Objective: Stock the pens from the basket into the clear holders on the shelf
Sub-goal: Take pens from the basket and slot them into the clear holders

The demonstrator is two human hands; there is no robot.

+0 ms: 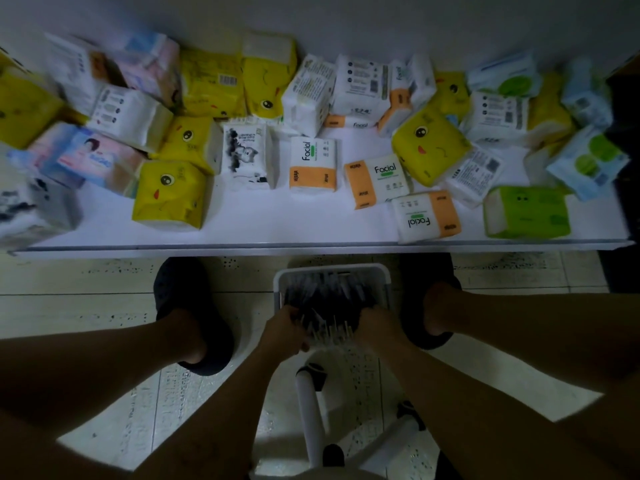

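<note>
Both hands work in the basket [332,271] on the near floor, below the shelf [311,233] of tissue packs [171,195]; left hand [285,329] and right hand [375,327] each grip bunched pens [329,303], fingers closed; pens lie near-to-far; loose bunches risk spilling; clear holders unseen.

Scattered tissue packs [313,166] from nine to three o'clock; white stool leg [310,414] at six.
</note>
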